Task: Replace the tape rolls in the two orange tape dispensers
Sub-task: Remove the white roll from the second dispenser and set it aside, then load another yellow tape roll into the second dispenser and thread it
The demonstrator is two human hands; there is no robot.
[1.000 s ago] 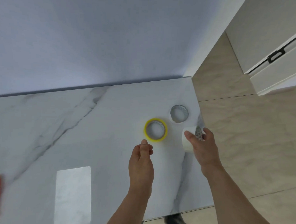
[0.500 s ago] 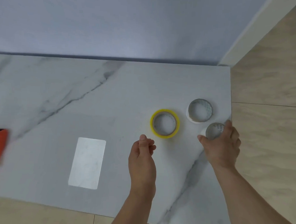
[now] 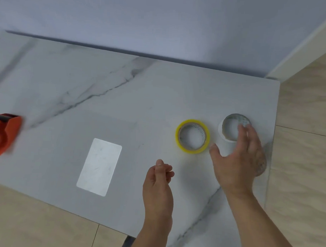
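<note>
White marble-veined worktop seen from above, wall behind, tiled floor to the right and below.

One orange tape dispenser noted at the far left edge of view, partly cut off and blurred; whether a roll is seated in it cannot be told. The second dispenser is not in view.

Two tape rolls lie flat near the right end of the worktop: a yellow roll and, just beside it to the right, a white roll. Both are well apart from the dispenser. A dark rounded shape is glimpsed under the right hand at the worktop edge; possibly a third roll, but too hidden to be sure.

Right hand is held spread over the near side of the white roll, fingers straight and reaching across its rim, thumb out towards the yellow roll. No closed grasp is seen; contact with the roll cannot be confirmed.

Left hand is held above the worktop near the yellow roll, its fingers loosely curled against the thumb, nothing visibly held.

A pale rectangular patch of reflected light lies mid-worktop.

Progress, as judged: rolls are laid out off the dispensers, none fitted within view. Fitting of rolls into both dispensers appears left to do.
</note>
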